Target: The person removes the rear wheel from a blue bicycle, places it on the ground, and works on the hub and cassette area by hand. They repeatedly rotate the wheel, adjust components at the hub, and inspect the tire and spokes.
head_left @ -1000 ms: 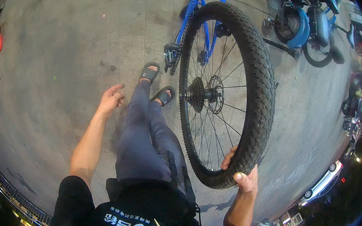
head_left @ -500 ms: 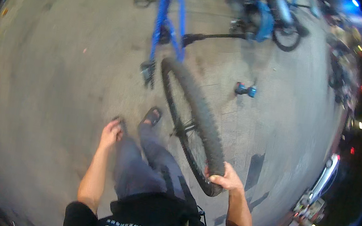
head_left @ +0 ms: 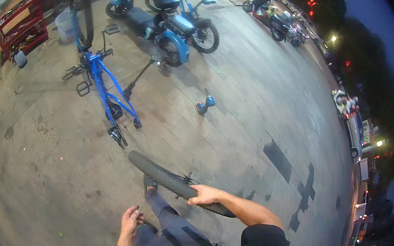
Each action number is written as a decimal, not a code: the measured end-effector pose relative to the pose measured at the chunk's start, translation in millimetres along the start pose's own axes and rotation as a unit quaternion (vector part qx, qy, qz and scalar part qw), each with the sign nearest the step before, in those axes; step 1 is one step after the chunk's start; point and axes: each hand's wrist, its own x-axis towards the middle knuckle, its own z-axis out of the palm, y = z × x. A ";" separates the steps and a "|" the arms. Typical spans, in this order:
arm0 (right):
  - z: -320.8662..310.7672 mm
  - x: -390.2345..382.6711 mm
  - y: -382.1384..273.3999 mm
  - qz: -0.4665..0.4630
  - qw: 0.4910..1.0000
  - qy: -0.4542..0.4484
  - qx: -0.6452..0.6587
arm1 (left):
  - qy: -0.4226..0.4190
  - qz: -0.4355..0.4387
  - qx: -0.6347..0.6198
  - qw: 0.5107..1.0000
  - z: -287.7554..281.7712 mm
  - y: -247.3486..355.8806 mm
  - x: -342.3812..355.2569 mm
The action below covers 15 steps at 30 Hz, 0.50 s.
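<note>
Bicycle wheel (head_left: 169,180) is clasped and partly hidden by the right grip (head_left: 205,195); left grip (head_left: 130,221) hangs half-open.

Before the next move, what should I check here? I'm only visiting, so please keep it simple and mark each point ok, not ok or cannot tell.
1. Right hand gripping the wheel: ok, it grasps the tyre from above.
2. Both hands on the wheel: not ok, the left hand is off it.
3. Wheel clear of the blue bicycle frame: ok, a gap shows between them.
4. Blue power tool clear of the wheel: ok, it lies well apart.
5. Sandal clear of the wheel: cannot tell, they overlap or nearly meet in this view.
</note>
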 end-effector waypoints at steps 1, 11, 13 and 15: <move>10.1 0.9 -21.5 -0.006 0.999 -0.035 0.031 | 0.007 -0.012 0.010 1.000 -1.9 4.5 -24.3; 123.1 75.0 -35.9 -0.046 0.997 -0.033 0.055 | 0.038 0.019 -0.155 0.987 8.3 -16.4 -9.6; 131.7 74.8 -59.7 -0.055 0.996 -0.028 0.069 | 0.021 0.046 -0.194 0.980 18.8 -4.9 -11.9; 159.9 82.2 -75.2 -0.089 0.991 -0.014 0.094 | 0.014 0.083 -0.227 0.970 20.6 5.4 -19.3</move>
